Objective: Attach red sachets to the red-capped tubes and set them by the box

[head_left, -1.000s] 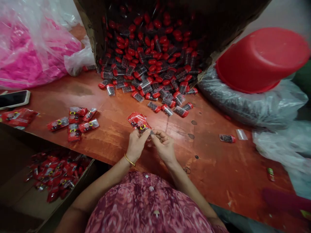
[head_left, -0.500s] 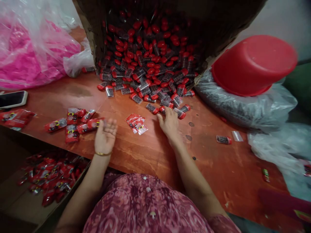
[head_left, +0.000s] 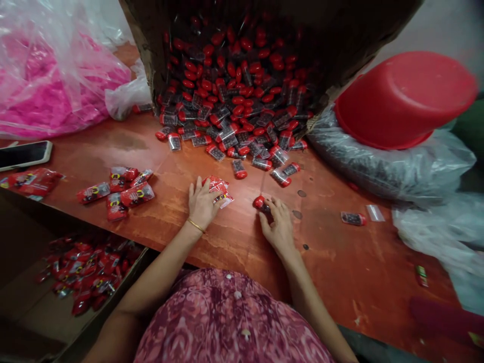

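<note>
My right hand (head_left: 279, 224) pinches a small clear container with a red cap (head_left: 260, 202) and dark contents, just above or on the table; its fingers partly cover it. My left hand (head_left: 203, 204), wearing a gold bangle, rests with fingers spread on the edge of a small pile of red printed wrappers (head_left: 223, 189). Left of that hand lies a cluster of red-wrapped containers (head_left: 136, 194). Beyond both hands, several loose red-capped containers (head_left: 239, 169) lie in front of a big heap (head_left: 242, 108) of them.
The heap spills from a cardboard box (head_left: 141, 45) tipped on its side. A red tub (head_left: 404, 101) stands upturned on a filled clear bag (head_left: 378, 161). At left are a bag of pink pieces (head_left: 56, 91) and a phone (head_left: 24, 155). Below the table edge, a carton (head_left: 30, 307) holds wrapped containers.
My right hand has drawn a container back from the loose ones toward me. My left hand has moved right, from the wrapped containers to the wrapper pile.
</note>
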